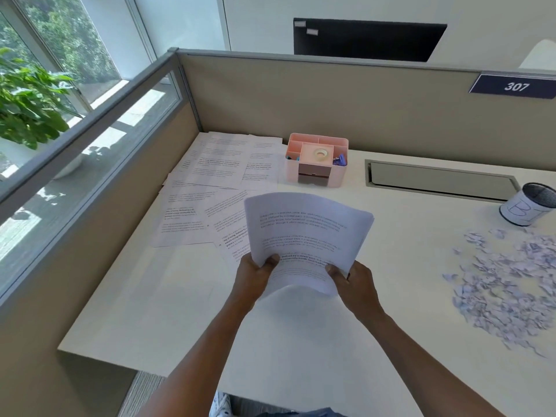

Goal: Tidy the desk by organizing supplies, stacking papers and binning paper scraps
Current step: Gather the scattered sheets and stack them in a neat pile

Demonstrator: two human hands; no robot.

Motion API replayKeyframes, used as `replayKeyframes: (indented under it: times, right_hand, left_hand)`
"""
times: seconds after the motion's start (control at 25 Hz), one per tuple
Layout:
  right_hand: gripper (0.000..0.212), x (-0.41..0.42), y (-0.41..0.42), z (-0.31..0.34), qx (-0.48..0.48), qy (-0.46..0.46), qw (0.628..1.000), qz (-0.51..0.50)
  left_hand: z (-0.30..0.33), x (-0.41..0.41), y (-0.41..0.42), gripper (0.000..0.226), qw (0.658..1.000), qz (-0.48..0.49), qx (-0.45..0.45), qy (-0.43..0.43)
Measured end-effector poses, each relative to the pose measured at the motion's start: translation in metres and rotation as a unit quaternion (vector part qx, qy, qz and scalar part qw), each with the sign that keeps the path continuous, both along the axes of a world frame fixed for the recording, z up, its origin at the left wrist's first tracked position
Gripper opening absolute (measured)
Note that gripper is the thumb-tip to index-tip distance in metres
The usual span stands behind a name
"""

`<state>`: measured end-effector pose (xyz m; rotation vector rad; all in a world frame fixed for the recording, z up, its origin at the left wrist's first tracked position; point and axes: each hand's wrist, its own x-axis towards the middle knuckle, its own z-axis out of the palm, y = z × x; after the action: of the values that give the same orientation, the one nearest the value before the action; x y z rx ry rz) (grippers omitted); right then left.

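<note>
Head view. Sheaf of printed papers (307,236) held above the white desk (150,311) at frame centre, bowed upward and tilted away. Left hand (254,276) gripping the sheaf's near-left corner, thumb on top, fingers curled beneath. Right hand (352,281) gripping the near-right corner in the same manner, thumb pressed on the printed face.

Loose printed sheets (210,188) spread flat and overlapping at 10 to 11 o'clock from the sheaf, reaching the desk's far-left corner; the nearest sheet partly hidden under the sheaf's left edge.

Pink desk organizer (316,161) at 12 o'clock, standing against the beige partition (331,100) (a roll of tape (321,154) in its central compartment, purple clips (341,161) in the right one).

Grey cable hatch (439,182) recessed in the desktop at 1 o'clock. Mesh cup (529,204) with a hand-lettered white wrapper at 2 o'clock, upright, near the right frame edge.

Heap of torn paper scraps (508,284) scattered at 3 o'clock, well apart from the hands, just in front of the cup.

Number plate reading 307 (514,86) on the partition at upper right. Potted plant (27,97) beyond the glass divider at 9 to 10 o'clock. Dark board (370,40) on the far wall at 12 o'clock.
</note>
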<state>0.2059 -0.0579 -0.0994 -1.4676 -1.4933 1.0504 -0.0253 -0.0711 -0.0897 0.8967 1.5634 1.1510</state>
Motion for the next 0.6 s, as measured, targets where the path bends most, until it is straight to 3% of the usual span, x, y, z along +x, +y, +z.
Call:
replayKeyframes:
  times: [0.08, 0.2, 0.28, 0.36, 0.44, 0.48, 0.6]
  right_hand:
    - [0.010, 0.000, 0.002, -0.003, 0.006, -0.036, 0.999, -0.016]
    - [0.009, 0.005, 0.009, -0.005, 0.015, -0.066, 0.996, -0.053]
    - [0.010, 0.015, 0.016, -0.009, -0.003, -0.075, 0.994, -0.081]
    - [0.011, 0.027, 0.023, -0.013, -0.036, -0.059, 0.992, -0.109]
    - [0.007, 0.037, 0.027, -0.016, -0.069, -0.028, 0.990, -0.118]
    - [0.007, 0.040, 0.027, -0.017, -0.081, -0.020, 0.990, -0.117]
    - [0.010, 0.043, 0.027, -0.022, -0.106, -0.005, 0.986, -0.125]
  left_hand:
    - [-0.003, -0.006, 0.001, 0.022, 0.999, -0.047, -0.014, -0.001]
    - [-0.009, -0.018, 0.006, 0.050, 0.976, -0.216, 0.000, -0.014]
    - [-0.021, -0.026, 0.011, 0.070, 0.965, -0.224, -0.016, 0.136]
    - [-0.038, -0.035, 0.016, 0.078, 0.897, -0.212, -0.085, 0.379]
    - [-0.052, -0.040, 0.010, 0.071, 0.825, -0.259, -0.125, 0.487]
    - [-0.056, -0.042, 0.007, 0.062, 0.821, -0.261, -0.118, 0.495]
    - [-0.056, -0.046, -0.001, 0.017, 0.858, -0.135, -0.007, 0.495]
